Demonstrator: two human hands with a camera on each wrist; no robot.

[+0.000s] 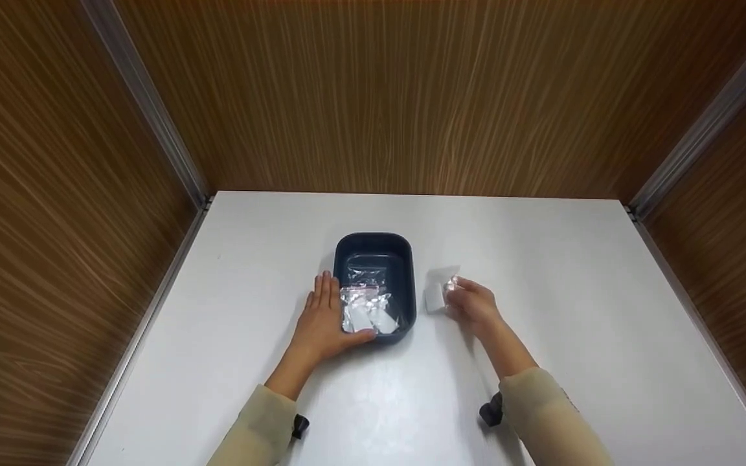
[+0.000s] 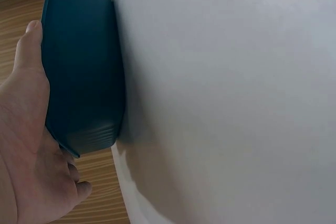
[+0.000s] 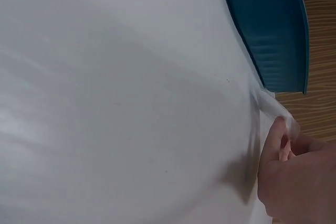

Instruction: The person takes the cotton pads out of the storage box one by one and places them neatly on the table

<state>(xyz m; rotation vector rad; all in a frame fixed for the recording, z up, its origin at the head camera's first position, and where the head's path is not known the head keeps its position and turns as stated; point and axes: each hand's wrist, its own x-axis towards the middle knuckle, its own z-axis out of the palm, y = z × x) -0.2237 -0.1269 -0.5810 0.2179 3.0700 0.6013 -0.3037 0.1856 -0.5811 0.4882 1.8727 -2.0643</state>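
A dark blue rectangular bin (image 1: 406, 259) stands on the white table, with several clear plastic bags (image 1: 370, 310) holding white pieces inside it. My left hand (image 1: 322, 321) rests against the bin's left side and near corner, fingers straight, thumb along the near rim. In the left wrist view the palm lies beside the teal-looking bin wall (image 2: 84, 66). To the right of the bin, my right hand (image 1: 474, 304) pinches a small clear plastic bag (image 1: 436, 294) with something white in it. The right wrist view shows that bag (image 3: 270, 104) between thumb and fingers, low by the bin's corner.
The white table (image 1: 269, 239) is bounded by wood-grain panels (image 1: 373, 97) at the back and both sides, with metal strips (image 1: 153, 110) at the corners. Black wrist devices (image 1: 491, 410) sit at both sleeves.
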